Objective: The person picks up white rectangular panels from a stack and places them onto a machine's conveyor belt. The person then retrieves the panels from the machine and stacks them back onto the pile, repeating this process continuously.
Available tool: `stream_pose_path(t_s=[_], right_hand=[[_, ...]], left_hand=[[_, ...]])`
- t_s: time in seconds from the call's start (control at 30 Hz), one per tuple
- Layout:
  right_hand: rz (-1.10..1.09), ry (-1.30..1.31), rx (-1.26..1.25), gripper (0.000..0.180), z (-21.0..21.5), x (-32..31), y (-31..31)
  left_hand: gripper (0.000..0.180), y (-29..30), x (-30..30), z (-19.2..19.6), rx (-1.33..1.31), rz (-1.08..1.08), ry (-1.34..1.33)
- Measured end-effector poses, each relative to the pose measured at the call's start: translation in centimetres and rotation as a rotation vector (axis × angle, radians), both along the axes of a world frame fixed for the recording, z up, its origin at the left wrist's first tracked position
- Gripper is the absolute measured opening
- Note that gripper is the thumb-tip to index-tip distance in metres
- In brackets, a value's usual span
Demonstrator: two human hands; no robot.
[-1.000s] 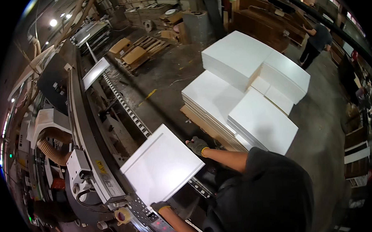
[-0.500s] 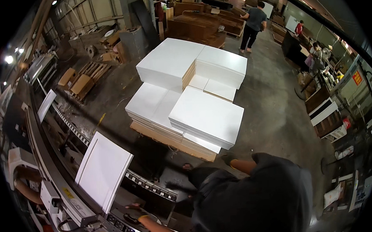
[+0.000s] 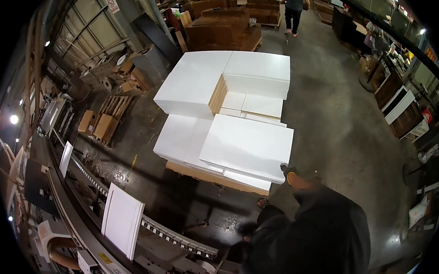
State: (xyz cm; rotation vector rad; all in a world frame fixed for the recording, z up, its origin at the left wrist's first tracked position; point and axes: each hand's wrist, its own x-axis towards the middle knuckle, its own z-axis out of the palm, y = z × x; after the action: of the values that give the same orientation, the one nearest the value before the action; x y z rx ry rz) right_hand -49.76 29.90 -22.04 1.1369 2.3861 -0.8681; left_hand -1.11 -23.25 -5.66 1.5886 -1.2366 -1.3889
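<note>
Minding the near right corner of a white panel stack

The top white panel (image 3: 249, 145) lies flat on the front pile, toward the near right corner of the brown base board (image 3: 211, 179) that carries the stacks. The gloved right hand (image 3: 289, 174) is at the panel's right edge, close to its near corner; whether the fingers clamp it or merely touch, I cannot tell. The left hand is out of view, so its state cannot be told either.

A broad, flat sheet like this would probably handle best with support at two well-separated edges, kept level so its corners don't scrape the faces below. One corner alone gives little control over twist.

Edges to watch: the taller far-left stack (image 3: 192, 82) and far-right stack (image 3: 257, 69) wall in the back, with a lower recess between them. A foot (image 3: 263, 202) stands just beside the board's near right corner. Concrete floor (image 3: 334, 137) runs along the right side. At left, a toothed rail (image 3: 177, 237) and another white panel (image 3: 122, 220) flank the machine (image 3: 86, 264).
</note>
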Motion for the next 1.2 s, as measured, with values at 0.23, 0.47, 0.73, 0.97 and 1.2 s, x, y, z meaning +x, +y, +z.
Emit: stream_pose_path(t_s=[0.23,0.47,0.73,0.97,1.2], right_hand=[[-0.068,0.033,-0.013,0.113,2.5,-0.2,-1.9],[-0.022,0.193,-0.196,0.066,0.8,0.9,0.8],[-0.042,0.214,-0.398,0.057,0.9,3.3,0.7],[0.108,0.168,-1.022,0.045,17.0,10.9,-0.6],[1.301,0.812,0.048,0.084,27.3,6.4,4.6]], left_hand=[[0.017,4.7,-11.7,8.0,-0.131,-0.188,0.139],[0.016,14.6,-26.3,-8.5,0.463,-0.781,0.366],[0.042,30.1,-34.7,-12.3,0.936,-1.230,-0.378],[0.071,34.3,-34.9,-1.3,1.383,-1.059,0.619],[0.060,30.1,-33.3,1.8,1.057,-0.925,0.416]])
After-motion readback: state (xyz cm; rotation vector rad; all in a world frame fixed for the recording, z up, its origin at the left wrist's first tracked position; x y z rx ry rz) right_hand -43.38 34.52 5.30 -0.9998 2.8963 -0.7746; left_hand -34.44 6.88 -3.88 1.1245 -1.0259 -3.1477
